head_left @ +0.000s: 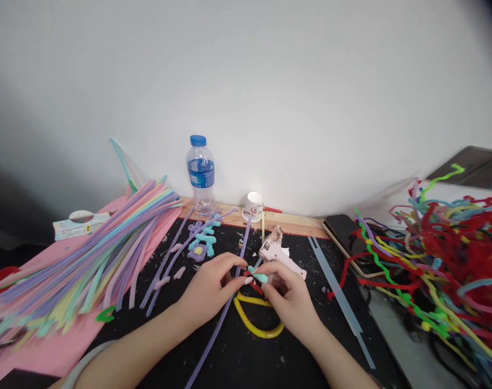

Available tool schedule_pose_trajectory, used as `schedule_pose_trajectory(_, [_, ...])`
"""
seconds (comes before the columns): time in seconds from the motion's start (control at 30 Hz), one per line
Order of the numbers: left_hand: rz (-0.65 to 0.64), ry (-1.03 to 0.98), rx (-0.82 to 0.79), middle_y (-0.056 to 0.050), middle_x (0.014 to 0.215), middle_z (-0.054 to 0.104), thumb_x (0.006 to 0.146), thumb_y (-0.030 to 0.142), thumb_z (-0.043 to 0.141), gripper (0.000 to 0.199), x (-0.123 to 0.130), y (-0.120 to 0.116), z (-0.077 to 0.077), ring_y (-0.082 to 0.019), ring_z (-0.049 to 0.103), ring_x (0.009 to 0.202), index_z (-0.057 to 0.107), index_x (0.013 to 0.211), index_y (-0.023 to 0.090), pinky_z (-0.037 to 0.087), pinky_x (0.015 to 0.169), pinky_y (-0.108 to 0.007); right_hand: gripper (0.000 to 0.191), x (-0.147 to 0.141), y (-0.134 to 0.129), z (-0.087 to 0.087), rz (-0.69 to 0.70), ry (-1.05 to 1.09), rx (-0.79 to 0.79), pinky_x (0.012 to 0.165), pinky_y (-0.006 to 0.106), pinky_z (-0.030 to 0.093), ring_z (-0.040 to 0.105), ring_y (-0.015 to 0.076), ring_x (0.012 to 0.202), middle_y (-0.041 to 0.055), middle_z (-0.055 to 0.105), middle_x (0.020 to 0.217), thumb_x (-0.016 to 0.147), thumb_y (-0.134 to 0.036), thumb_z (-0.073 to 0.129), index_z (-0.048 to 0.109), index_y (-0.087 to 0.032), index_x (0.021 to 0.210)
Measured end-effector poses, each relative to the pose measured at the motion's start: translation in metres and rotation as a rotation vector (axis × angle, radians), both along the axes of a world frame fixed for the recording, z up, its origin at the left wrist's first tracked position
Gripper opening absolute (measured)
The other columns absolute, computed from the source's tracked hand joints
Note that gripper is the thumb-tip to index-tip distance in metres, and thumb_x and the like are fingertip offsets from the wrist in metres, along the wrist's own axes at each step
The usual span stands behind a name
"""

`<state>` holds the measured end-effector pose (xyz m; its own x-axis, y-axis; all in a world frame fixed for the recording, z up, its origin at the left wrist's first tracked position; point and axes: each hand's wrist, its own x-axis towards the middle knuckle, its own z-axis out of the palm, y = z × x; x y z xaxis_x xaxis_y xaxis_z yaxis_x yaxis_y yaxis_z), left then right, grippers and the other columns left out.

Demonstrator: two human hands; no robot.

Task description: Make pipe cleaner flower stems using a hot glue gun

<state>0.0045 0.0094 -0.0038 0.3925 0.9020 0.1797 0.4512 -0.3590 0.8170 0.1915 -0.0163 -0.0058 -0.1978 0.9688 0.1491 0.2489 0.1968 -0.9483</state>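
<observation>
My left hand (pixel 209 282) and my right hand (pixel 288 294) meet at the middle of the black work surface, both with fingertips pinched. Between them is a short, bent piece of turquoise pipe cleaner (pixel 259 276). Beneath my hands lies a yellow loop (pixel 259 330), with something red partly hidden by my fingers. A long purple pipe cleaner (pixel 213 337) passes under my left fingertips. Just beyond my right hand rests a pale pink glue gun (pixel 281 256). Past my left hand sit turquoise twisted pipe cleaner shapes (pixel 205 239) and a purple flower with a yellow centre (pixel 198 251).
A heap of pastel pipe cleaners (pixel 95 259) covers pink paper on the left. A bottle (pixel 201 175) and paper cup (pixel 253 207) stand by the wall. Glue sticks (pixel 337 289) lie right of my hand, before tangled coloured pipe cleaners (pixel 444 259).
</observation>
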Motion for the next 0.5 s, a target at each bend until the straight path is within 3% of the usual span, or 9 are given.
schedule_pose_trajectory(0.1, [0.035, -0.005, 0.004, -0.002, 0.086, 0.061, 0.083, 0.031, 0.06, 0.017, -0.0004, 0.0001, 0.0, -0.013, 0.052, 0.06, 0.06, 0.096, 0.021, 0.042, 0.057, -0.025, 0.016, 0.0, 0.0002, -0.0006, 0.013, 0.075, -0.053, 0.05, 0.023, 0.035, 0.044, 0.0108, 0.054, -0.0008, 0.053, 0.071, 0.08, -0.013, 0.051, 0.059, -0.02, 0.091])
schedule_pose_trajectory(0.33, [-0.065, -0.04, 0.03, -0.001, 0.079, 0.061, 0.085, 0.02, 0.055, 0.009, 0.0006, -0.0018, 0.0031, -0.012, 0.053, 0.064, 0.063, 0.088, 0.017, 0.04, 0.06, -0.022, 0.018, -0.0009, 0.0012, 0.0002, 0.076, 0.102, -0.09, 0.053, 0.023, 0.038, 0.046, 0.0111, 0.057, -0.0013, 0.053, 0.071, 0.08, -0.012, 0.051, 0.059, -0.021, 0.094])
schedule_pose_trajectory(0.5, [-0.128, -0.11, 0.063, -0.003, 0.081, 0.063, 0.086, 0.015, 0.052, 0.013, -0.0016, -0.0019, 0.0083, -0.014, 0.057, 0.073, 0.064, 0.084, 0.016, 0.041, 0.066, -0.023, 0.037, 0.0001, 0.0029, 0.0014, 0.076, 0.18, -0.012, 0.055, 0.023, 0.04, 0.048, 0.0113, 0.061, 0.0, 0.055, 0.082, 0.081, -0.009, 0.046, 0.048, -0.026, 0.114])
